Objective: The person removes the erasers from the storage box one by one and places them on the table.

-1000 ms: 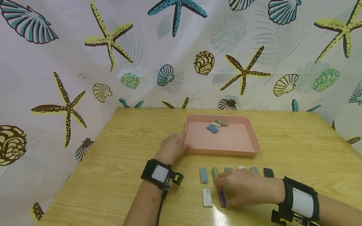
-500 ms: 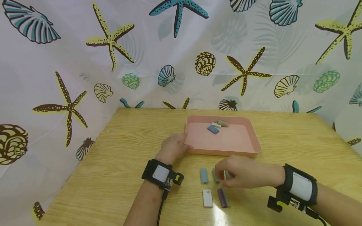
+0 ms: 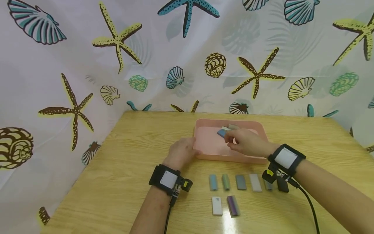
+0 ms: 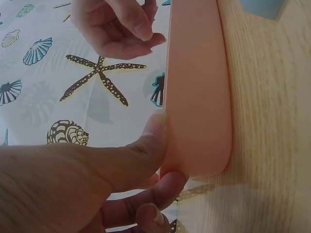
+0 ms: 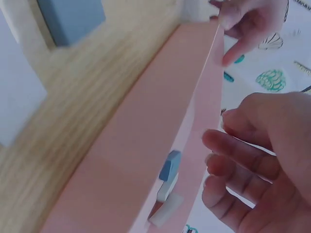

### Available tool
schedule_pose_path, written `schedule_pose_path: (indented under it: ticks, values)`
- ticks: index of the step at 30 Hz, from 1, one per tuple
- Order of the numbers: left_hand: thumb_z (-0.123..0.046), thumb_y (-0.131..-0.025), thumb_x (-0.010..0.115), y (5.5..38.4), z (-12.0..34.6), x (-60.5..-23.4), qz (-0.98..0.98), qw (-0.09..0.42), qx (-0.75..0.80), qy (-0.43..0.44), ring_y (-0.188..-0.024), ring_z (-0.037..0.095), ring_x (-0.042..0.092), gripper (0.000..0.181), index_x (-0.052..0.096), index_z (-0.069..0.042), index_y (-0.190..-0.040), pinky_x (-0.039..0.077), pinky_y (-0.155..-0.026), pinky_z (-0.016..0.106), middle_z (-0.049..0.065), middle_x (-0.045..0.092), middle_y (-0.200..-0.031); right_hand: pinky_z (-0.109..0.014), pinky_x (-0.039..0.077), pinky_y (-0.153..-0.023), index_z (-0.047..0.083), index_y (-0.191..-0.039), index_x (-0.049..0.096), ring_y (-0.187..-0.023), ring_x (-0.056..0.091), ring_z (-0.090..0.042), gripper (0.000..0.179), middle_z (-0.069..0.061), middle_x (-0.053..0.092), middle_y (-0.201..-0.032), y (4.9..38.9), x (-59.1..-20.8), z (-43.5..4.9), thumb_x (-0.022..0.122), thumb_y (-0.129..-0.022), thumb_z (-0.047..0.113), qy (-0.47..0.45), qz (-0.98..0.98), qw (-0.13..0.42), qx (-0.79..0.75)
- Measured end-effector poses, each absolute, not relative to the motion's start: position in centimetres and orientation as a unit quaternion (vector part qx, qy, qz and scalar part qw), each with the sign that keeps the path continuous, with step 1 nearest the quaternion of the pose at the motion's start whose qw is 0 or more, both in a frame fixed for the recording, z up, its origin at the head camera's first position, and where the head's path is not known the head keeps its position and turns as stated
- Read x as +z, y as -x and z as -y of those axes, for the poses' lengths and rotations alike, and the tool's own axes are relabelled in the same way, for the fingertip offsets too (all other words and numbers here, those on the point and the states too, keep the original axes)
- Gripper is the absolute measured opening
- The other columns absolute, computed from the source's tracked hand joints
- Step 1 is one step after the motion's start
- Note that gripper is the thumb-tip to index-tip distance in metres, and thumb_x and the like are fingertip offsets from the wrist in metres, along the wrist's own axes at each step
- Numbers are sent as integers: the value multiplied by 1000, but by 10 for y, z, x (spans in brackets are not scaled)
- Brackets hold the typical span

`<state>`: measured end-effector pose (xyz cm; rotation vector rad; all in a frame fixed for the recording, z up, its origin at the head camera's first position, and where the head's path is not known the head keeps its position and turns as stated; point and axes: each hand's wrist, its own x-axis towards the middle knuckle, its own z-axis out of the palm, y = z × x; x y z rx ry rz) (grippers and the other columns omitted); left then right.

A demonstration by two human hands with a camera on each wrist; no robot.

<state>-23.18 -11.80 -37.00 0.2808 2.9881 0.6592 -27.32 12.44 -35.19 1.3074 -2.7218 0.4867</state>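
Note:
My left hand point(image 3: 182, 151) grips the near left corner of a shallow pink tray point(image 3: 216, 157); the left wrist view shows its thumb against the tray's rim. Over the tray hovers my right hand point(image 3: 245, 141), fingers loosely curled, with no object visible between them in the right wrist view point(image 5: 262, 160). Below its fingertips, a blue block point(image 3: 221, 133), a thin white piece point(image 3: 225, 128) and a tan piece point(image 3: 233, 126) lie close together inside the tray, partly hidden by the hand in the head view.
In front of the tray small blocks stand in two rows: light blue point(image 3: 213, 182), green point(image 3: 226, 182), grey-blue point(image 3: 241, 182), white point(image 3: 255, 182), grey point(image 3: 268, 186) and black point(image 3: 282, 184); nearer, white point(image 3: 217, 206) and purple-grey point(image 3: 233, 206). A patterned cloth point(image 3: 152, 71) hangs behind.
My right hand has lifted from the near blocks and moved forward over the tray, uncovering both rows. The left hand stays on the tray's corner.

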Motion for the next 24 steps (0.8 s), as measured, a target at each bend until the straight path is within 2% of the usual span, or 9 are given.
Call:
schedule_pose_path:
  ticks: [8, 16, 21, 24]
  values:
    - [-30, -83, 67, 232, 117, -370, -972, 34, 214, -89, -73, 16, 51, 35, 57, -10, -111, 42, -61, 30, 1, 58, -88, -36, 47, -67, 3, -90, 57, -78, 55, -22, 16, -10, 59, -86, 309, -362, -118, 66, -77, 1, -412, 902, 42, 121]
    - [-30, -83, 67, 233, 119, -369, -973, 43, 210, -84, -72, 15, 50, 35, 57, -11, -110, 41, -60, 29, 0, 58, -86, -39, 46, -72, 1, -106, 55, -85, 54, -22, 24, -15, 58, -100, 331, -368, -111, 62, -83, 5, -378, 922, -6, 78]
    - [-30, -83, 68, 234, 120, -368, -972, 45, 213, -84, -71, 15, 50, 34, 57, -11, -109, 40, -58, 29, -1, 57, -82, -40, 42, -68, 4, -105, 53, -79, 51, -22, 25, -12, 58, -93, 339, -371, -109, 63, -82, 4, -382, 922, -32, 62]
    - [-30, -83, 67, 234, 120, -369, -973, 44, 209, -85, -70, 15, 50, 34, 57, -11, -109, 40, -57, 29, -1, 57, -82, -43, 43, -75, 4, -110, 52, -88, 53, -25, 29, -13, 58, -99, 343, -375, -108, 61, -83, 1, -388, 919, -52, 58]
